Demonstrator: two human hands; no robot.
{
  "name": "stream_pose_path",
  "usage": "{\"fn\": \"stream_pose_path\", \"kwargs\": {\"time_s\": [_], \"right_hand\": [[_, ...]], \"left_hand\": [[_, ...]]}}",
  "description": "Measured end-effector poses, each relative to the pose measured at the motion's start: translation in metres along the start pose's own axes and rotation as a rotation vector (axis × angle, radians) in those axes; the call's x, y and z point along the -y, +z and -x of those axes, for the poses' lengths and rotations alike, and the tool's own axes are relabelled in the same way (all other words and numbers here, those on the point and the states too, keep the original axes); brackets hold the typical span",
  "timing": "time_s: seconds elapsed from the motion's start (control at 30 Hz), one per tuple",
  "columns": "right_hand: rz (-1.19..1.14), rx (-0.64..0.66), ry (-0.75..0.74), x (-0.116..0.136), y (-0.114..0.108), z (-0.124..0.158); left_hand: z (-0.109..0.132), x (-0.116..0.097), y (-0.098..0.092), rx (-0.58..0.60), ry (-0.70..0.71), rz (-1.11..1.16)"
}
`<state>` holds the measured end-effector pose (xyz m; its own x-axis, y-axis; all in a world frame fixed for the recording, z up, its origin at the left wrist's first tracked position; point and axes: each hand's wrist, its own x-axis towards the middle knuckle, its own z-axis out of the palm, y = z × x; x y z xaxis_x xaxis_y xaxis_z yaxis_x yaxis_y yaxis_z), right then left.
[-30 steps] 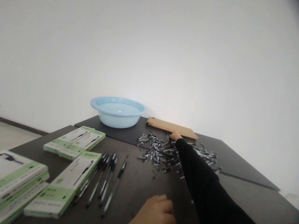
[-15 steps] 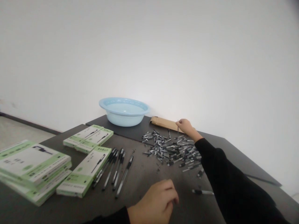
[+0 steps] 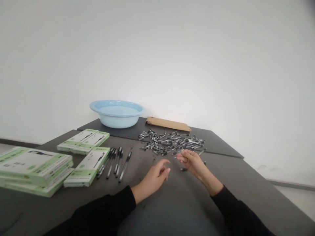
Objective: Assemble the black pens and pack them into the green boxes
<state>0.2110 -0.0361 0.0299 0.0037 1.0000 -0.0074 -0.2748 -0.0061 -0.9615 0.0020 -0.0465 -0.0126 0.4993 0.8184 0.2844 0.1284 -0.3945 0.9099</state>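
My right hand (image 3: 192, 164) is in a pinch just in front of the pile of pens (image 3: 174, 142). Between its fingertips is a thin pen, mostly hidden, with a pale tip poking out on the left. My left hand (image 3: 152, 178) hovers to the left of it, thumb and index finger apart, holding nothing. Left of that hand several black-capped clear pens (image 3: 124, 166) lie side by side on the dark table. A green-and-white pen box (image 3: 87, 167) lies right beside those pens. One loose pen (image 3: 183, 169) lies partly behind my right hand.
More pen boxes (image 3: 83, 141) lie at the left, with a taller stack of boxes (image 3: 34, 167) nearer me. A pale blue basin (image 3: 119, 121) and a flat brown cardboard piece (image 3: 168, 123) stand along the back of the dark table (image 3: 169, 209), close to the wall.
My right hand has come back from the far side of the pile with the pen, toward my left hand. My left hand has moved forward and its fingers have spread. The view has shifted right.
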Motion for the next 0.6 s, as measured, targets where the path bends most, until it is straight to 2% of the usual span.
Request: {"fn": "stream_pose_path", "kwargs": {"time_s": [0.13,0.3,0.37,0.43,0.53,0.6], "right_hand": [[-0.034,0.076,0.036,-0.022,0.024,0.023],[0.042,0.205,-0.005,-0.037,0.053,0.034],[0.159,0.277,-0.037,-0.039,0.055,0.033],[0.322,0.297,-0.119,-0.04,0.049,0.028],[0.57,0.219,-0.229,-0.033,0.035,0.008],[0.687,0.192,-0.228,-0.022,0.028,-0.017]], "left_hand": [[-0.002,-0.002,0.001,-0.068,-0.04,0.197],[-0.004,-0.005,-0.003,-0.193,-0.062,0.259],[-0.005,-0.004,-0.005,-0.225,-0.08,0.257],[-0.006,-0.003,-0.008,-0.283,-0.102,0.266],[-0.007,-0.001,-0.014,-0.425,-0.146,0.303],[-0.009,0.0,-0.018,-0.481,-0.18,0.338]]}}
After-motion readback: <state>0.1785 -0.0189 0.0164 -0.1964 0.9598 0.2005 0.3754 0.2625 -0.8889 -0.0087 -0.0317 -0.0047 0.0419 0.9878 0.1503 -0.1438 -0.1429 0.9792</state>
